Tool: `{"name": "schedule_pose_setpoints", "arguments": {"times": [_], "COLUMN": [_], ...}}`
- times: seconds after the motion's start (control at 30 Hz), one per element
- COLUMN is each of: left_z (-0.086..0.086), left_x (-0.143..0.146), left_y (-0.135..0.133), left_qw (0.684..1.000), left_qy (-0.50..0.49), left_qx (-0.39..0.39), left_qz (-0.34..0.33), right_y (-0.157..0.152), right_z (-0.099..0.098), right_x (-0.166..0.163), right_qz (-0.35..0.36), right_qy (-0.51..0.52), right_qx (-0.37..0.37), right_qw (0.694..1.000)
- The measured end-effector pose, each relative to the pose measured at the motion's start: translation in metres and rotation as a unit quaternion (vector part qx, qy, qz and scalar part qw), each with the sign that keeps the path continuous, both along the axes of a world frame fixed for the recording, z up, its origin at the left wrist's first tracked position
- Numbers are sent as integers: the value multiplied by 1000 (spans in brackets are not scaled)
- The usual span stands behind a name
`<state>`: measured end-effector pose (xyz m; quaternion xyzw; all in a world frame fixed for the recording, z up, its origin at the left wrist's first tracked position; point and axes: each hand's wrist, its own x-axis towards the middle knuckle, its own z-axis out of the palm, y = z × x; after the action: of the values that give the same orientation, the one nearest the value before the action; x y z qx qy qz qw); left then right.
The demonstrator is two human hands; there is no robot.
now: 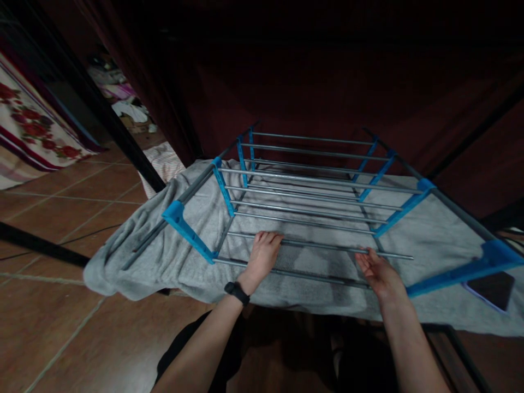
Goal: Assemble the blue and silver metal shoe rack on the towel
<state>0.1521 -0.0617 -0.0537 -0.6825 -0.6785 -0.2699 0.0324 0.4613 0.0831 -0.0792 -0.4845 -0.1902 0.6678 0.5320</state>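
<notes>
A rack [303, 174] of grey metal rods and blue plastic brackets rests on a grey cloth. Near its front, a loose-looking metal rod [319, 246] lies crosswise, its right end short of the large blue bracket [454, 273]. My left hand [264, 251], with a black band on the wrist, curls its fingers over this rod left of its middle. My right hand [376, 270], palm turned up, has its thumb and fingers on the same rod towards its right end. Below both hands runs the rack's front rod [303, 275], joined to the left front blue bracket [190, 234].
The grey cloth [155, 273] covers the raised surface under the rack. A phone [491, 290] lies at the right beside the bracket. Dark posts [123, 142] stand at the left. Behind rises a dark red panel [303, 87]. Floor tiles [49, 327] and a flowered cloth [36, 125] show left.
</notes>
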Motion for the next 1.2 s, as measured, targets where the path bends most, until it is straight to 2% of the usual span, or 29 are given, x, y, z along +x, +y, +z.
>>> {"name": "schedule_pose_setpoints", "arguments": {"times": [0.17,0.37,0.73,1.2], "left_z": [2,8,10,10], "left_x": [1,4,8,15], "left_y": [-3,-5,-5,-6], "left_qw": [991,982,975,978], "left_qy": [106,161,199,185], "left_qx": [-73,-89,-87,-78], "left_qz": [-28,-42,-49,-58], "right_y": [0,0,-4,-2], "right_z": [4,9,17,12], "right_x": [0,-1,-5,-2], "right_qz": [-2,25,31,27], "right_qy": [7,4,0,6], "right_qx": [-10,-24,-53,-56], "right_qw": [1000,999,998,998]}}
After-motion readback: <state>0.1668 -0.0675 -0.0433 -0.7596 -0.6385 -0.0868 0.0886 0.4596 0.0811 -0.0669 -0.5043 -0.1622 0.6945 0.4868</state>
